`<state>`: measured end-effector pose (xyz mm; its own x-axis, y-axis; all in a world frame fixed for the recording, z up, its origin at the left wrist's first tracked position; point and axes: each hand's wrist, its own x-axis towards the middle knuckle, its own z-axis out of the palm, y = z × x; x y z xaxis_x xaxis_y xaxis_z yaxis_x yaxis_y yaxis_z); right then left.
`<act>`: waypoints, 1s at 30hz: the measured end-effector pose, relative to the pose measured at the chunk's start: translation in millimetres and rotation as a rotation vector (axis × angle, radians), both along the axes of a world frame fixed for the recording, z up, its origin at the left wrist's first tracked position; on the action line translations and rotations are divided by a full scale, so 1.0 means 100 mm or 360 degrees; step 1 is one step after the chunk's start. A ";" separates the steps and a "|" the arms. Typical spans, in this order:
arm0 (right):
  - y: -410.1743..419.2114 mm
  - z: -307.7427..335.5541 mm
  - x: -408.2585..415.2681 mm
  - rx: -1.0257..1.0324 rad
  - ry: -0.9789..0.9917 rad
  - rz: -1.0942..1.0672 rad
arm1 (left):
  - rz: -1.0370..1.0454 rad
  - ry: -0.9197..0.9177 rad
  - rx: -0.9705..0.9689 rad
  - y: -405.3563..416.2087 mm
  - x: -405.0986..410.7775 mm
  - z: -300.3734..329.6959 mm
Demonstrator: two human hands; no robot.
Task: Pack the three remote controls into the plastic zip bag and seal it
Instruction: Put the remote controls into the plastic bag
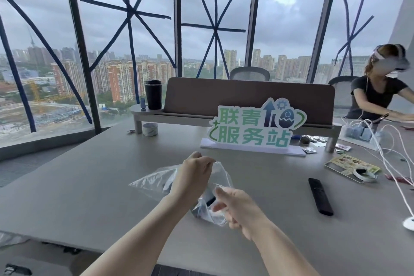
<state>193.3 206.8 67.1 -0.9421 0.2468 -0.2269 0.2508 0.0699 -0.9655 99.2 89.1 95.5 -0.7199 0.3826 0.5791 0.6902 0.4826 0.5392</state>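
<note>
Broadly, a grey table (89, 175) is carrying everything, its far edge lined by a brown divider panel (246, 94) with a green lettered sign (253, 127) standing before it. Near the middle of the table, a clear plastic zip bag (152, 182) is lying partly lifted, with dark shapes showing through it, though how many remotes are inside cannot be told. The left hand (192, 177) is pinching the bag's upper rim with closed fingers; the right hand (237, 206) is gripping its lower rim likewise. One black remote control (320, 196) is lying towards the table's right edge, well apart from the bag.
</note>
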 end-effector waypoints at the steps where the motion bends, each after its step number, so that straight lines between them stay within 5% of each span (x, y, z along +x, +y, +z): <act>1: 0.04 -0.05 0.00 0.0069 0.0086 -0.0142 | 0.0011 0.0014 0.0018 0.01 0.01 0.01; 5: 0.57 -0.14 0.19 0.0347 0.0216 -0.0724 | 0.0052 -0.0054 0.0034 0.04 -0.02 -0.04; 10: 1.49 -0.32 0.43 0.0955 -0.0144 -0.1154 | 0.0106 -0.0118 -0.0059 0.09 -0.01 -0.15; 19: 2.16 -0.67 0.33 0.1361 -0.0675 -0.1216 | 0.0214 -0.0178 -0.0237 0.07 0.13 -0.24; 25: 2.27 -0.64 0.34 0.1055 -0.0639 -0.0991 | 0.0225 -0.0276 -0.0309 0.01 0.11 -0.40; 30: 1.92 -0.24 0.67 0.0274 -0.0265 -0.0506 | 0.0218 -0.0267 -0.0237 0.07 0.08 -0.41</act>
<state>260.6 398.9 43.1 -0.7665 0.5678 -0.3002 0.4384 0.1209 -0.8906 107.3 96.4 54.2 -0.8521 0.3467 0.3921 0.5198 0.6481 0.5566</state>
